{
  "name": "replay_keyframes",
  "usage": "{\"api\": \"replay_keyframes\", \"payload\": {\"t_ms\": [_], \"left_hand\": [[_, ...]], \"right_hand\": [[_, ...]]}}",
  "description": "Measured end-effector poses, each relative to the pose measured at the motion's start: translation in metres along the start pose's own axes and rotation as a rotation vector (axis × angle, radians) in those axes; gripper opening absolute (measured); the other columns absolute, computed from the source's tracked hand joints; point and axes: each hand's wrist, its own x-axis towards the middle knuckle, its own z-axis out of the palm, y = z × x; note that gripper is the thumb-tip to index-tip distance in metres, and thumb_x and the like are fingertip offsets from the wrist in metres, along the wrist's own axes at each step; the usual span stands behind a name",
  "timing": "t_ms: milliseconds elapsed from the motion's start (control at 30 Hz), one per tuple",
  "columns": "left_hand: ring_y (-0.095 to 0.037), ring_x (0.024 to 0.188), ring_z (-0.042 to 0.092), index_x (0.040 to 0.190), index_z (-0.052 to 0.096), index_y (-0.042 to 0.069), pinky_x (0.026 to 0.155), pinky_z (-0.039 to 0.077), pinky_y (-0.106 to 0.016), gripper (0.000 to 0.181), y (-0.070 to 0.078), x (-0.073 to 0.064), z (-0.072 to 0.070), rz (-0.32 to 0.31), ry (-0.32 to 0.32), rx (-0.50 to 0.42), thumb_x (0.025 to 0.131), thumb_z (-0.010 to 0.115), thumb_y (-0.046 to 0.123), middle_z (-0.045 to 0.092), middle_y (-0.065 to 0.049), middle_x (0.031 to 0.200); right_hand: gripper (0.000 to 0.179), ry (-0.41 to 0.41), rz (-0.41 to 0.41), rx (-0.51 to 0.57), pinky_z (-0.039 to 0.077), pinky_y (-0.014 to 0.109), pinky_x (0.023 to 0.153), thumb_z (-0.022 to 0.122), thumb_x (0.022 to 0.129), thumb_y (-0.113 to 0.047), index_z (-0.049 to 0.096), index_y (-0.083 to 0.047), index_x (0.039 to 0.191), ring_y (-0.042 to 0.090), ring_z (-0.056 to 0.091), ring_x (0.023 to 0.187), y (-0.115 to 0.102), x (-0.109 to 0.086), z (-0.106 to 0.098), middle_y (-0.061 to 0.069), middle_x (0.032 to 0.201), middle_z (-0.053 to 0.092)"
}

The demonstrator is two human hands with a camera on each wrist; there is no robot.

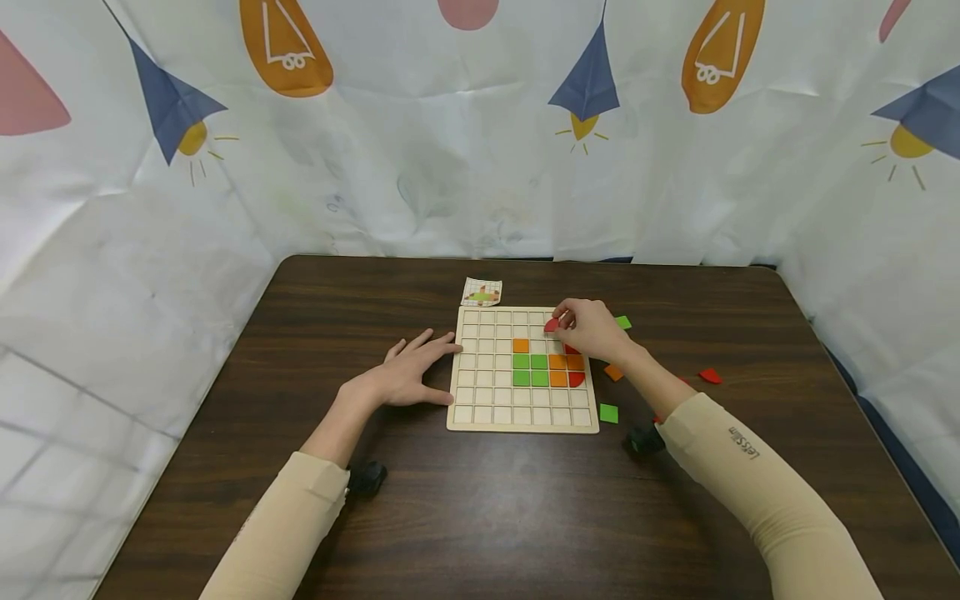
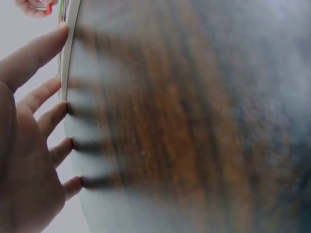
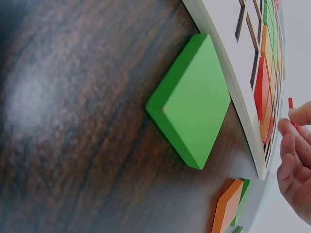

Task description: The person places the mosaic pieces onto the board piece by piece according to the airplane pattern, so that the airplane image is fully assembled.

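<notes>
A pale wooden grid board (image 1: 487, 415) lies on the dark table, with green, orange and red tiles set in some of its cells. The left hand (image 1: 405, 372) spreads its straight fingers against the board's left edge; in the left wrist view the thumb and a finger touch that edge. Over the upper right of the board, the right hand (image 1: 594, 331) pinches a red tile (image 1: 552, 325) with a rounded side between thumb and fingers. In the right wrist view the right hand (image 3: 296, 160) appears at the far right, its red tile (image 3: 290, 103) seen edge-on.
A small patterned card (image 1: 482, 292) lies at the board's top left corner. Right of the board are loose green tiles (image 1: 608, 413), an orange tile (image 1: 613, 372) and red tiles (image 1: 710, 377), some partly behind the right forearm. A printed white curtain (image 1: 480, 192) hangs behind the table.
</notes>
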Motion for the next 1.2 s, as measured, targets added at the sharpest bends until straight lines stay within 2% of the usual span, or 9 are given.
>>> {"api": "replay_keyframes", "payload": {"t_ms": [733,1200], "left_hand": [[-0.031,0.157,0.001,0.162,0.035,0.023,0.119,0.000,-0.065,0.088,0.0000,0.0002,0.0008,-0.007,-0.001,-0.007,0.090,0.077,0.051,0.015,-0.003,0.171],[-0.032,0.157,0.000,0.162,0.035,0.022,0.119,0.000,-0.066,0.088,-0.0002,0.0011,0.0007,-0.007,-0.004,-0.017,0.090,0.077,0.050,0.015,-0.003,0.171]], "right_hand": [[0.025,-0.017,0.003,0.025,0.055,0.033,0.065,0.071,0.096,-0.014,0.067,-0.002,0.117,0.019,0.063,0.072,-0.0026,-0.0002,0.0037,0.010,0.097,0.070],[0.025,-0.010,-0.008,0.044,0.054,0.033,0.065,0.070,0.096,-0.013,0.067,-0.002,0.118,0.021,0.061,0.073,0.0011,0.0020,0.0048,0.010,0.097,0.069]]}}
